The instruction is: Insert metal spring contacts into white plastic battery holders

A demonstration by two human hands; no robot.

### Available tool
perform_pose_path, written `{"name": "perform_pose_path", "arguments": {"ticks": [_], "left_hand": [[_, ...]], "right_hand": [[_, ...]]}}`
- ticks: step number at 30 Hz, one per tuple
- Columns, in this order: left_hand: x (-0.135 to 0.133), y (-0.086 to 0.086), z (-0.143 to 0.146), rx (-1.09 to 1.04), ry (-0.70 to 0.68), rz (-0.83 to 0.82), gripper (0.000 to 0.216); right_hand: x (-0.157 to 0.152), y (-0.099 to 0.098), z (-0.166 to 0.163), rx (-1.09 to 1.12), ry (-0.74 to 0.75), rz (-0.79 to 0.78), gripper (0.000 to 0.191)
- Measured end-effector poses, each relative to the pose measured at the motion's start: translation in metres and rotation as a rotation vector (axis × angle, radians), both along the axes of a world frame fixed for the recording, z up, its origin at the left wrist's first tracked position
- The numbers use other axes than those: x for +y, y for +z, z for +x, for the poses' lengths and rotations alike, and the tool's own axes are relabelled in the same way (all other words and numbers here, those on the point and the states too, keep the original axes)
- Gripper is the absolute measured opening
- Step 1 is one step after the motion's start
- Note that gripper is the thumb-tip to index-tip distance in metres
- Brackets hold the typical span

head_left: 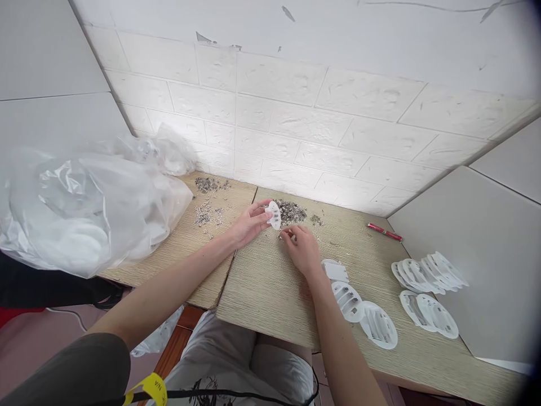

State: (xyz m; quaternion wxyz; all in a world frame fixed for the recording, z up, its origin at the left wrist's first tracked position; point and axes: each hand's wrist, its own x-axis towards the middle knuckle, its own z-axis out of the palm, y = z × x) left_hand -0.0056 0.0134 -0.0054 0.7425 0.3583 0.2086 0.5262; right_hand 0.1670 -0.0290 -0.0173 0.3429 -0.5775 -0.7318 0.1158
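My left hand (248, 226) grips a round white plastic battery holder (275, 220) by its edge, tilted up above the table. Small dark metal contacts sit in slots on its face. Just right of it, my right hand (303, 248) is closed with thumb and forefinger together, low over the wood; what the fingertips pinch is too small to make out. Right behind both hands lies a heap of small metal pieces (293, 211). Beside my right forearm, several more white holders (346, 298) lie on the table, partly overlapping.
Large clear plastic bags (97, 214) of white parts fill the left side. Smaller metal heaps (203, 214) lie near them. A red stick-shaped object (384, 232) and a row of white holders (426, 273) are at right. A white brick-patterned wall (279, 124) closes the back.
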Motion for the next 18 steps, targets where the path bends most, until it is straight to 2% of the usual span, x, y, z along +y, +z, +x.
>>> {"name": "perform_pose_path", "arguments": {"ticks": [4, 10, 18], "left_hand": [[-0.003, -0.004, 0.002, 0.082, -0.071, 0.123, 0.046], [-0.006, -0.006, 0.004, 0.252, -0.189, 0.260, 0.043], [-0.005, -0.006, 0.005, 0.203, -0.173, 0.188, 0.044]], "right_hand": [[-0.002, 0.007, -0.004, 0.263, -0.037, -0.017, 0.035], [-0.004, 0.008, -0.007, 0.449, -0.048, -0.046, 0.027], [-0.007, 0.014, -0.008, 0.647, 0.003, -0.062, 0.023]]}}
